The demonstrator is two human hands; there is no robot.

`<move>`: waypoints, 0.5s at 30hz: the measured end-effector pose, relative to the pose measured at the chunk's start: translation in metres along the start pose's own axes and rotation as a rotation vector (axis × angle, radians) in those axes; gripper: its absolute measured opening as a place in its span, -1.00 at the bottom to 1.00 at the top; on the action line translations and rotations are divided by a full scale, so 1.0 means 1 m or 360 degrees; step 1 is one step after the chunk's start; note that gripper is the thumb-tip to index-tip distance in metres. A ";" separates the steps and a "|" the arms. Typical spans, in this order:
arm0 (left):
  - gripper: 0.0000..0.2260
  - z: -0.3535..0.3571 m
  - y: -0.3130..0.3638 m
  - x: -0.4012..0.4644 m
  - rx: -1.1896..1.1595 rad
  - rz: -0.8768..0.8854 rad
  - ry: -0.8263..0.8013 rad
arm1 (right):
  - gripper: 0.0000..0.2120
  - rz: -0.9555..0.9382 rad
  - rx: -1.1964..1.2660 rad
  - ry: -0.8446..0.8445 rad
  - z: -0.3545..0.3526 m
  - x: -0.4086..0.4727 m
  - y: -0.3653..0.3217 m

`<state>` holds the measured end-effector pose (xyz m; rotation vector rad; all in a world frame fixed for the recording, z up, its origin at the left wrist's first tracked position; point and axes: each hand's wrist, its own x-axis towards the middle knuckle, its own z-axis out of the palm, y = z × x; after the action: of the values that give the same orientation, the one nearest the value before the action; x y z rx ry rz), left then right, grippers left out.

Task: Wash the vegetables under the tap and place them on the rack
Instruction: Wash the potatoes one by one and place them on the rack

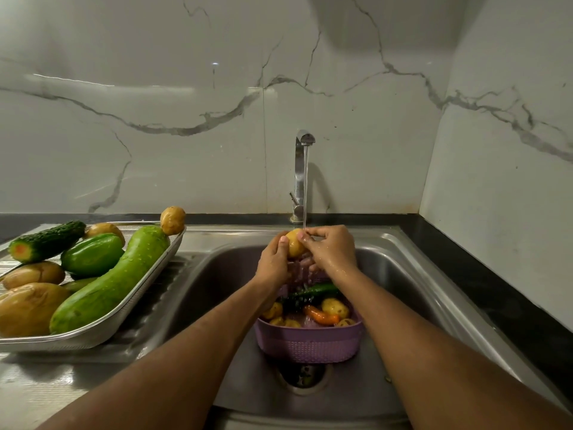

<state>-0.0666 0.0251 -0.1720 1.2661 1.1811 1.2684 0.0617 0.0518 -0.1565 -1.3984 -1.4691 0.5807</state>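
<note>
Now both hands (305, 252) round potato (294, 246) (seemingly wet) under tap (302, 175)

Back wall (186, 72) was glossy white marble-look tile with grey veins, a vertical joint running down near its middle. A second wall (511, 119) of the same tile met it at a corner on the right. Dark tabletop (483, 274) ran as a strip along the base of both walls, wrapping the back-right corner. Steel drainboard (46, 383) filled the front-left area, ribbed and wet. Light was dim and warm; a small bright glint and a long streak reflected off the back wall.
</note>
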 end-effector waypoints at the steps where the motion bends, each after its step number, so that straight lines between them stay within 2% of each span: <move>1: -0.66 0.000 0.000 0.001 -0.0010 -0.0010 0.0007 | -0.68 0.0029 0.0038 0.0049 -0.001 0.000 0.000; 5: -0.65 0.003 0.000 0.004 0.0008 -0.0036 0.0022 | -0.67 0.0004 0.0132 0.0112 -0.005 -0.002 -0.001; 10: -0.65 -0.005 0.000 0.006 -0.0048 -0.0086 -0.0015 | -0.63 0.0051 0.0214 -0.0208 -0.008 -0.004 -0.006; 15: -0.70 -0.001 0.000 0.004 -0.0018 -0.0084 -0.0009 | -0.67 0.0156 0.0219 0.0061 -0.008 -0.003 -0.001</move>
<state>-0.0674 0.0289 -0.1715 1.2221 1.1944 1.2306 0.0679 0.0468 -0.1531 -1.3714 -1.3107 0.6998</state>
